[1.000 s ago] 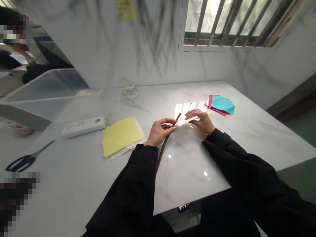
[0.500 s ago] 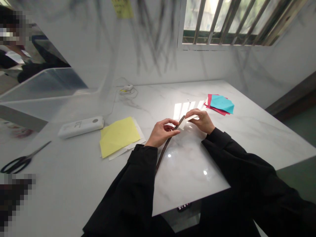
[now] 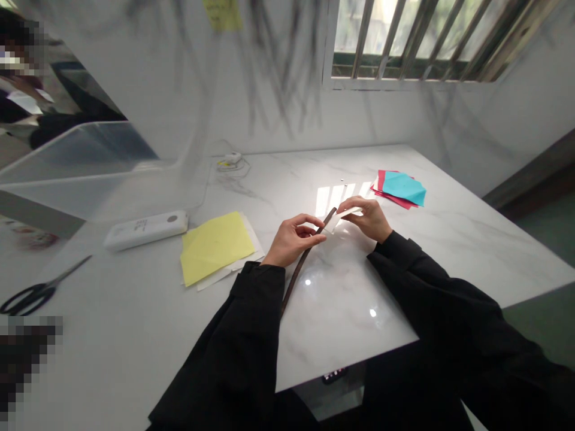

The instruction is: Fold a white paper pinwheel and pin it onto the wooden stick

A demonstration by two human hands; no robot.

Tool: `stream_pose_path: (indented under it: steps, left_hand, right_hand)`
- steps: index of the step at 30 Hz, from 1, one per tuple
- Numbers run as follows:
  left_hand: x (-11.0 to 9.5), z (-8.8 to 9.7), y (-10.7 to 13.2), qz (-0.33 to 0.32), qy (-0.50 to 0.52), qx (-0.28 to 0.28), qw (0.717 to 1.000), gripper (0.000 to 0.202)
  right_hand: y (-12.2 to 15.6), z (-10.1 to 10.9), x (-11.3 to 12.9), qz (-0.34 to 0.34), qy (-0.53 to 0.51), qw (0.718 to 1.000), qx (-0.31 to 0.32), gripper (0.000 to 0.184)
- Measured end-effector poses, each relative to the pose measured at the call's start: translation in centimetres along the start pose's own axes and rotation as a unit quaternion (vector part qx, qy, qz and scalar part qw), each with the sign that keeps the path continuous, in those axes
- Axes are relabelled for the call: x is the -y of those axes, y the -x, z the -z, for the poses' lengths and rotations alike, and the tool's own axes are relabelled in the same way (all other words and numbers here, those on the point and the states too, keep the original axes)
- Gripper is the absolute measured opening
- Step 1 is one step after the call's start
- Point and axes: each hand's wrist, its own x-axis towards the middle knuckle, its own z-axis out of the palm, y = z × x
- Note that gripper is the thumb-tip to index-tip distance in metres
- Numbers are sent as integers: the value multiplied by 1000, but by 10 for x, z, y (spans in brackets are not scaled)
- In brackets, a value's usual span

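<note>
Holds a dark brown strip (image 3: 297, 274) in the left hand (image 3: 294, 240), gripped near its upper end between thumb and fingers, with the lower part slanting down to the black left sleeve (image 3: 224, 341). Grasps a narrow pale strip (image 3: 334, 224) in the right hand (image 3: 367, 218), pinched between thumb and fingertips. Shows the lower end of the pale strip at the dark brown strip, close to the left fingertips; cannot tell whether touching or only just beside. Has both strips between the hands, over the marbled white table (image 3: 458, 251), on the near side of some sunlit patches. Includes, left of the hands, a yellow sheet (image 3: 218, 248) on top of white sheets (image 3: 229, 274), then a white oblong case (image 3: 146, 230), a pair of scissors (image 3: 42, 292) and a translucent plastic box (image 3: 67, 191). Includes, beyond the right hand, a turquoise sheet (image 3: 404, 188) overlapping red sheets (image 3: 381, 178); farther back, near the wall (image 3: 278, 129), a small white object with a thin cable (image 3: 232, 158).
</note>
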Motion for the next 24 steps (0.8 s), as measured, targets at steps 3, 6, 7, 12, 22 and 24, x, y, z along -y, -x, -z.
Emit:
stream_pose_path:
  steps: [3,6,7,12,22,24]
  left_hand:
    - [0,-1,0,-7,4,-2,1000,41]
    - [0,-1,0,-14,8,-2,1000,42]
    - [0,-1,0,-14,8,-2,1000,42]
    - [-1,-1,0,-19,8,-3,1000,42]
    - [-1,-2,0,-15,6,4,1000,39]
    - [0,-2,0,-12,12,7,1000,38]
  right_hand:
    - [0,0,1,2,1,1000,-3,14]
    - [0,0,-1,-11,-4,1000,-4,16]
    - [0,-1,-1,-19,-10,1000,-5,17]
    - [-1,-3,-2,-80,-69,994,0,26]
    - [-1,-1,7,-215,-143,966,30,35]
    - [0,-1,7,-249,-186,950,42,41]
